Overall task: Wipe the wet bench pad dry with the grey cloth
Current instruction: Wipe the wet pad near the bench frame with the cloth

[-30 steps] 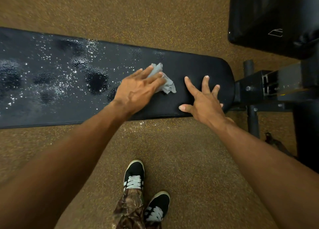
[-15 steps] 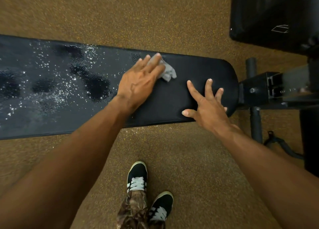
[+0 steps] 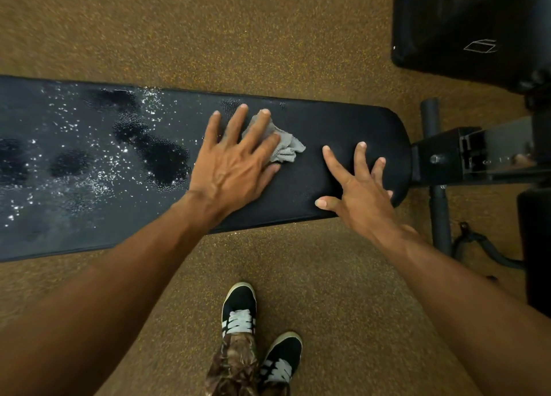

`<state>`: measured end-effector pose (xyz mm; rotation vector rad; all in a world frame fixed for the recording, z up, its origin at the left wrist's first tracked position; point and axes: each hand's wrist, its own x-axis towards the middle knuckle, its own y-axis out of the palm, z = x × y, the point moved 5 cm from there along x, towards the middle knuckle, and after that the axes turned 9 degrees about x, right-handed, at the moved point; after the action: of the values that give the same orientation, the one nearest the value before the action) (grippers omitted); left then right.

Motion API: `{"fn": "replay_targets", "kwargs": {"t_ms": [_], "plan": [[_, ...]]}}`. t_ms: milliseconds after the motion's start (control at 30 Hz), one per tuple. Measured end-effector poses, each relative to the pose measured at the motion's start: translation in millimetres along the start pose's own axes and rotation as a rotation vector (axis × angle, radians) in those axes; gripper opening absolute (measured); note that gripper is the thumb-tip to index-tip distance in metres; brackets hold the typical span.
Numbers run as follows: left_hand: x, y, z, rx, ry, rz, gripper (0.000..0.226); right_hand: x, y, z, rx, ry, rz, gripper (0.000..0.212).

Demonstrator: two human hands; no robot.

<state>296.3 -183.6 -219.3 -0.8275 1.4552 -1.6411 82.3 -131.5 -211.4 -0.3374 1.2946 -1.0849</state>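
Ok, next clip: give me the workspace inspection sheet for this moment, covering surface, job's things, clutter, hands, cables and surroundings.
Surface: long black padded bench pad, with droplets and wet patches across its left part; the right end looks dry.
Job's things: crumpled grey cloth lies on the pad, partly under the left hand.
Clutter: nothing seen.
Hands: left hand flat, fingers straight, pressing the cloth; right hand spread on the pad's right end, holding nothing.
Cables: black cord or strap on the floor by the frame; I cannot tell which.
Surroundings: brown speckled floor, black metal bench frame, second black pad at top right, black-and-white shoes.
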Motion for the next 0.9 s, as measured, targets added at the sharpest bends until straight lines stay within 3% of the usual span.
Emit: {"fn": "replay_targets", "kwargs": {"t_ms": [233, 367, 500, 800, 900], "plan": [[17.0, 3.1, -12.4, 0.058, -0.107, -0.035, 0.045, 0.3, 1.8, -1.4, -0.002, 0.010, -0.002, 0.093], [49.3, -7.5, -10.0, -0.011, -0.303, -0.062, 0.029, 0.8, -0.2, -0.6, 0.009, 0.003, -0.011, 0.092], [63.6, -4.9, 9.5, -0.106, -0.521, -0.089, 0.037, 1.5, 0.1, 1.2, 0.019, -0.004, -0.011, 0.090], [49.1, -5.3, -19.4, -0.009, -0.029, -0.147, 0.033, -0.6, 1.0, -2.0, 0.015, 0.015, 0.001, 0.092], [43.3, 0.3, 2.6, -0.020, -0.090, -0.129, 0.036, -0.7, 0.1, 0.4, 0.013, 0.012, 0.009, 0.092]]}}
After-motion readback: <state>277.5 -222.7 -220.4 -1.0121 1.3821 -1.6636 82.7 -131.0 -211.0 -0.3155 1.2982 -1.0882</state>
